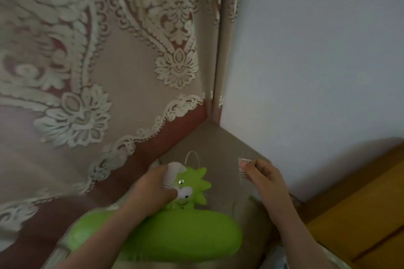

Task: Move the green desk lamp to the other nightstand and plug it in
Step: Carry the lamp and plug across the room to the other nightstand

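The green desk lamp (166,236) fills the bottom centre: a wide oval green shade below a spiky cartoon body with googly eyes and a white ribbed neck. My left hand (153,190) is closed around that white neck. My right hand (265,178) pinches the lamp's small white plug (243,168) between thumb and fingers, held up near the white wall. A thin white cord (192,155) loops above the lamp body.
A patterned lace curtain (91,67) hangs across the left and reaches the room corner. The white wall (317,50) fills the right. A wooden headboard or furniture edge (360,214) sits at the lower right. The floor corner (209,140) lies behind the lamp.
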A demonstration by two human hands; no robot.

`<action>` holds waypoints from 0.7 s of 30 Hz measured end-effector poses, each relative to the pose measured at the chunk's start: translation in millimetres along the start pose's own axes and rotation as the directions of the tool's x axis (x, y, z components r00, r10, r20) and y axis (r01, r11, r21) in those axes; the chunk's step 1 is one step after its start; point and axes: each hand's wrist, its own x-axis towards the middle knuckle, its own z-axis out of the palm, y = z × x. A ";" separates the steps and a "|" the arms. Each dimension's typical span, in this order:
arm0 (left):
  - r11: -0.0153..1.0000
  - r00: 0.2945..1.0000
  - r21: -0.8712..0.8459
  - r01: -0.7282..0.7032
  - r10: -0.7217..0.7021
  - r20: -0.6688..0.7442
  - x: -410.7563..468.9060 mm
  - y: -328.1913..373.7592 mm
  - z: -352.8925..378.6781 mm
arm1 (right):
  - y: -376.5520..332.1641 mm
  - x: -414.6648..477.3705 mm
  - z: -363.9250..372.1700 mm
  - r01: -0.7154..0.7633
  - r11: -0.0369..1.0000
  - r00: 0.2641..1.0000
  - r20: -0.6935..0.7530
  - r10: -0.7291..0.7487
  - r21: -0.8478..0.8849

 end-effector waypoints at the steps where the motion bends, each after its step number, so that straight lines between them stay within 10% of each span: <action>1: 1.000 0.999 -0.005 0.030 -0.031 -0.027 -5.4 -12.1 -3.9 | -0.9 -0.1 10.5 -0.003 1.000 0.999 0.035 0.003 -0.004; 21: 0.838 0.744 -0.341 0.426 -0.539 -0.396 -298.4 -247.6 -99.4 | -25.4 -184.5 305.5 0.154 0.981 0.724 0.689 -0.032 -0.116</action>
